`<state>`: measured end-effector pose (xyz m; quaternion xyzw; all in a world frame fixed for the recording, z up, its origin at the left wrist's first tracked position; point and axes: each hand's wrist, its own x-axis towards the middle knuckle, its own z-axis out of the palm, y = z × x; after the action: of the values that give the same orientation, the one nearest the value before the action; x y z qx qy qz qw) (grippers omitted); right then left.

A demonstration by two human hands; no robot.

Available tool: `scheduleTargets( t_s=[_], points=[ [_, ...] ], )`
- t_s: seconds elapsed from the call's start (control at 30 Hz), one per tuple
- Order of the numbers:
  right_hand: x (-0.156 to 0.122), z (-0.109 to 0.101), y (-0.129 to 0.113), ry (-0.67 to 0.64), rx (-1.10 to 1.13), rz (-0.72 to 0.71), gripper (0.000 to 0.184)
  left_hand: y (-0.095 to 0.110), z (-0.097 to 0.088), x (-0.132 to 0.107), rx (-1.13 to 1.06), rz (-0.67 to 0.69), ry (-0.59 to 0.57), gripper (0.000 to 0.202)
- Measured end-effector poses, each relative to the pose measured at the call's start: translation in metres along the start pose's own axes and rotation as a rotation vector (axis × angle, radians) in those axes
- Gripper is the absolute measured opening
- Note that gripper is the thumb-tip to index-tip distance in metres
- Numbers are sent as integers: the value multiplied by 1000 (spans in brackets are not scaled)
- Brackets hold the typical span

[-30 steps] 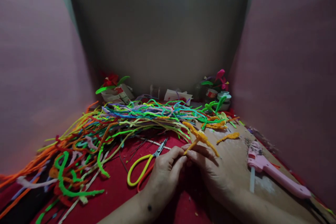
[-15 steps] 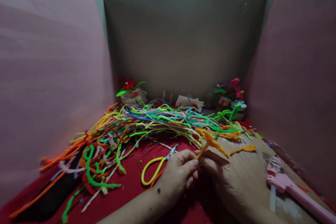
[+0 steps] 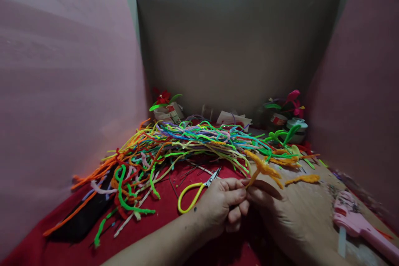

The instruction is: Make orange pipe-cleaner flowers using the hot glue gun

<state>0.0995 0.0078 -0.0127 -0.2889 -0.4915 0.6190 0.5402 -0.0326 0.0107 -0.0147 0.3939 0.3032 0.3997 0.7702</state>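
Both hands meet at the front middle, on the stem of an orange pipe-cleaner flower piece (image 3: 262,168) with fuzzy petal-like loops spreading at its top. My left hand (image 3: 227,203) pinches the lower end of the stem between thumb and fingers. Close against it, my right hand (image 3: 270,210) has its thumb and index finger closed on the same stem; its other fingers are hidden. Yellow-handled scissors (image 3: 190,198) lie just left of my left hand, blades pointing away. A loose orange pipe-cleaner piece (image 3: 303,179) rests on the board beyond my right hand.
A wide heap of coloured pipe cleaners (image 3: 193,135) spreads across the red cloth (image 3: 174,232). At right, a pink glue gun (image 3: 352,218) lies on a brown board (image 3: 308,203). Red flowers (image 3: 162,97) and pink flowers (image 3: 294,102) stand at the back. Pink panels (image 3: 75,75) rise at the sides.
The whole view has shifted and tilted a little, so things sit further right. Between my fingers the orange flower piece has turned slightly, while both hands keep hold of its stem.
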Motion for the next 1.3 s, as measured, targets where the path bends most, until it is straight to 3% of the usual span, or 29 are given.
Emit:
scheduleTargets(
  t_s=[0.27, 0.47, 0.7, 0.9, 0.97, 1.1, 1.3],
  points=[
    [-1, -7, 11, 14, 217, 158, 9, -1, -7, 0, -41, -33, -98, 16],
    [0, -4, 7, 40, 172, 102, 7, 2, -8, 0, -29, -64, -124, 15],
    [0, -4, 10, -4, 183, 148, 9, 0, -9, 2, 13, -42, -100, 13],
    [-1, -6, 15, -28, 108, 178, 15, -5, -13, 6, 142, -65, -96, 32],
    [-1, -7, 13, -4, 5, 143, 19, -5, -11, 6, 192, -65, -51, 31],
    [-1, -7, 6, 128, -175, -26, 15, -4, -3, 5, 374, -35, 173, 26],
    [2, -13, 12, 168, -212, -59, 12, -5, 4, -2, 680, 313, 318, 18]
  ],
)
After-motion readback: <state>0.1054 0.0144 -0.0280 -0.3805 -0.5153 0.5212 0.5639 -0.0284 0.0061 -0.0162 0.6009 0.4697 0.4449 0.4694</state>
